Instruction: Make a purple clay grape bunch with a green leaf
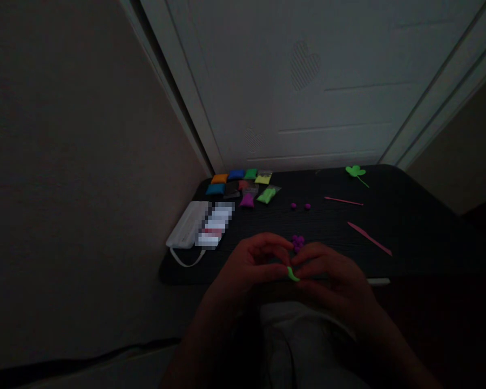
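Note:
Between my two hands, over the table's near edge, is a small curved piece of bright green modelling clay (292, 274). My left hand (259, 259) pinches its upper left end between thumb and fingers. The fingertips of my right hand (334, 273) close on its other side. Just beyond my fingers a cluster of purple clay balls (298, 242) lies on the table, partly hidden by the hands. Farther back sit two loose purple balls, one to the left (294, 206) and one to the right (308, 206).
On the dark table (267, 221), several coloured clay packets (237, 174) lie at the back left. A white power bank (189, 224) is cabled to a phone (215, 226). Rightward are a thin pink tool (344, 201), a pink clay knife (369, 238) and a green clover shape (355, 172).

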Available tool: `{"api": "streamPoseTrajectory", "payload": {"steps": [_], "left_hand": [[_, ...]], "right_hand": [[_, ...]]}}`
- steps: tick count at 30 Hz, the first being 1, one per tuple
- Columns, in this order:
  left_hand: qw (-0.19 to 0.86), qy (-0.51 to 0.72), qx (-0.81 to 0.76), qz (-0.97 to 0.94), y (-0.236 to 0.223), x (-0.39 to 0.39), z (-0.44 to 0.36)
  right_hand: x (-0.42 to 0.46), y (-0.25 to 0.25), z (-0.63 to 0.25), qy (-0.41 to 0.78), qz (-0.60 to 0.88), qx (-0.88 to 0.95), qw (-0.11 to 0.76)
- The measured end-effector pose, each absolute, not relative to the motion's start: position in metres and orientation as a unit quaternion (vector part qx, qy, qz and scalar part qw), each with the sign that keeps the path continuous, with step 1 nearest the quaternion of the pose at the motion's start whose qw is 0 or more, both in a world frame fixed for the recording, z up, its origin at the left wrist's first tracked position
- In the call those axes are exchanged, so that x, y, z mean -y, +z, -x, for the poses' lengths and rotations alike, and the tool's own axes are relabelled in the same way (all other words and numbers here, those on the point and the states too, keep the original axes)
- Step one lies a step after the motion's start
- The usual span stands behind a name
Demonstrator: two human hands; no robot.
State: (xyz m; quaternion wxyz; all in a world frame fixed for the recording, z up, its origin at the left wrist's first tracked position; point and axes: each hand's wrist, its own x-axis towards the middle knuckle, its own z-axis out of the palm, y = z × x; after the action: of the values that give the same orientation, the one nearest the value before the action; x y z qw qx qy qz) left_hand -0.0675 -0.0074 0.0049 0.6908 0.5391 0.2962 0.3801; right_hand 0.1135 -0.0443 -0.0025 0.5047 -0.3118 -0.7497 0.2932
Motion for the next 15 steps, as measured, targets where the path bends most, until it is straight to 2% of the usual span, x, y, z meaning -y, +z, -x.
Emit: {"api": "streamPoseTrajectory", "payload": {"steps": [15], "left_hand": [[0.692,0.382,-0.309,-0.53,0.0054,0.0074,0.0667]], "right_hand": [[0.0436,-0.0036,-0.1141,0.286,0.322,0.751,0.5]]}}
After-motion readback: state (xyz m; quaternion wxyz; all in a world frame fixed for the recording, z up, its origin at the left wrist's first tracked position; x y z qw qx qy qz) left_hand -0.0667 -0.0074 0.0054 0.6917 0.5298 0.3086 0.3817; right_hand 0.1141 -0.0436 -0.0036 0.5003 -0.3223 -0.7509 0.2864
